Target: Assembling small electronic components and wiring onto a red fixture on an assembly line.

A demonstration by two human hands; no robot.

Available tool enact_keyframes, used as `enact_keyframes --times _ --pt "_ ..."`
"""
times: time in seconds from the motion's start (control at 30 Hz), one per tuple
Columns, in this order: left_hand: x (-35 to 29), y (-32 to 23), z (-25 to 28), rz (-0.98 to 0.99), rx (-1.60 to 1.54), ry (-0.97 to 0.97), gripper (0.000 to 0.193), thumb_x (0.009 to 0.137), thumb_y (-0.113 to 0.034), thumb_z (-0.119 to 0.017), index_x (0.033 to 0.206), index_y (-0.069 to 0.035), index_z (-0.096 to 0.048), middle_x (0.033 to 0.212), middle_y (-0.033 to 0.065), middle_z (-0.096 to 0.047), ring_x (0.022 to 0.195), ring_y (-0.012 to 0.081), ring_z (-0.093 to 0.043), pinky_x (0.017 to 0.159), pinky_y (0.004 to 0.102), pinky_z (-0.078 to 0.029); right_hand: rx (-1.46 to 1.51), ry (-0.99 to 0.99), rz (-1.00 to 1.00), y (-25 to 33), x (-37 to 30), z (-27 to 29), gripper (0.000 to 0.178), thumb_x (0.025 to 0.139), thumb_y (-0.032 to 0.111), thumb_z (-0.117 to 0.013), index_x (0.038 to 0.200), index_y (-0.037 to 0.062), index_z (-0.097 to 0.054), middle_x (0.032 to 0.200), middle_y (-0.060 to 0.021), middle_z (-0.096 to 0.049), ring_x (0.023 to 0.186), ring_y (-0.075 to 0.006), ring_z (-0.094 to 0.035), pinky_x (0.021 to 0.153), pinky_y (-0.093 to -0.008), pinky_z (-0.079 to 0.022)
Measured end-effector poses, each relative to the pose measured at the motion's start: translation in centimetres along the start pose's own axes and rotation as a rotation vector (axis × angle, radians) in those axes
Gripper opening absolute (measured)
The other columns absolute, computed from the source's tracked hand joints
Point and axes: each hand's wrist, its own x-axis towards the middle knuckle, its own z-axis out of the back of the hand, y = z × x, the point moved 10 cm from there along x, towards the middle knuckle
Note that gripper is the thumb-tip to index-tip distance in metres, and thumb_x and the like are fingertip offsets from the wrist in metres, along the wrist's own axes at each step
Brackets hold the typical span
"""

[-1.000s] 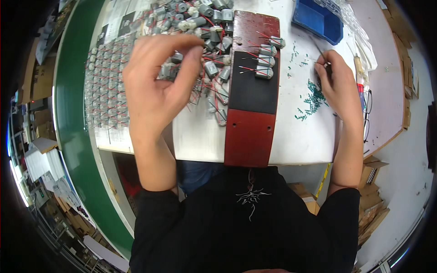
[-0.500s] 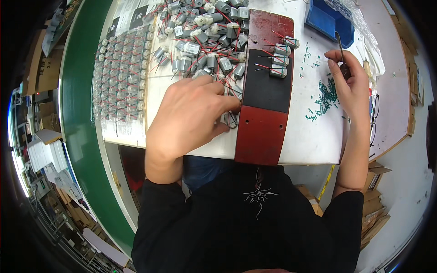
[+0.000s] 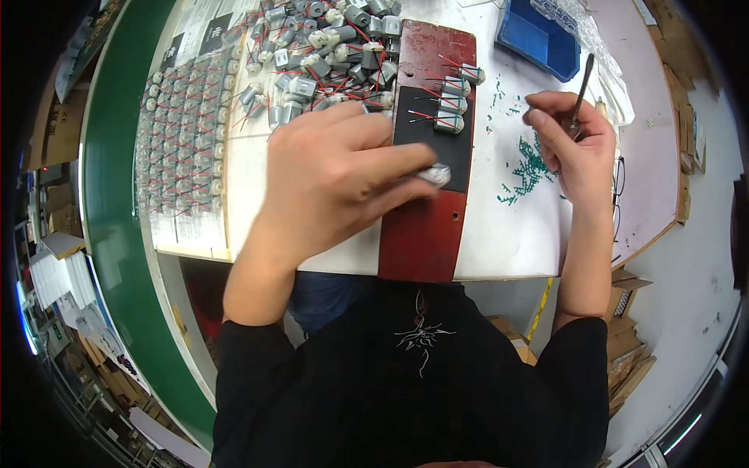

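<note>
In my left hand (image 3: 335, 175), thumb and fingers pinch a small silver electric motor (image 3: 439, 175) over the black pad of a long red board (image 3: 421, 242). Most of that motor is hidden by the fingers. Farther up the board, several small motors (image 3: 449, 122) with red and dark wires lie in a row. My right hand (image 3: 577, 144) is closed round a slender dark metal tool (image 3: 586, 86), whose shaft points up and away. Its thumb and forefinger meet near the tips; anything between them is too small to tell. Small green pieces (image 3: 530, 168) lie scattered beside this hand.
A heap of loose motors (image 3: 312, 66) with wires lies beyond my left hand. At the left, motors stand in rows in a clear plastic tray (image 3: 183, 207). A blue bin (image 3: 538, 43) and clear bubble wrap (image 3: 573, 19) are at the far right; eyeglasses (image 3: 620, 179) lie near my right forearm.
My left hand has moved right from the edge of the motor heap to above the board, now with a motor in its fingers. In my right hand the tool has tilted.
</note>
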Motion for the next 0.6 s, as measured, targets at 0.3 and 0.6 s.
enact_keyframes --times 0.3,0.6 --pt "-1.1 1.8 -4.6 0.230 0.008 0.136 0.024 0.078 -0.038 -0.087 0.095 -0.022 -0.081 0.074 -0.0013 -0.064 0.074 0.0210 -0.068 0.059 0.0366 -0.050 0.084 0.163 -0.164 0.0 -1.6 -4.3 0.016 0.099 0.004 -0.073 0.113 -0.0044 -0.071 0.087 -0.0065 -0.073 0.062 -0.0075 -0.062 0.047 -0.0185 -0.039" --pt "-0.9 1.6 -4.5 0.206 -0.131 -0.001 0.025 0.081 -0.025 -0.088 0.102 -0.014 -0.081 0.075 0.0032 -0.065 0.072 0.0244 -0.064 0.062 0.0361 -0.051 -0.014 0.350 -0.117 -0.2 -2.1 -7.7 0.015 0.099 0.005 -0.073 0.110 -0.0042 -0.069 0.096 -0.0040 -0.070 0.069 -0.0068 -0.062 0.050 -0.0182 -0.039"
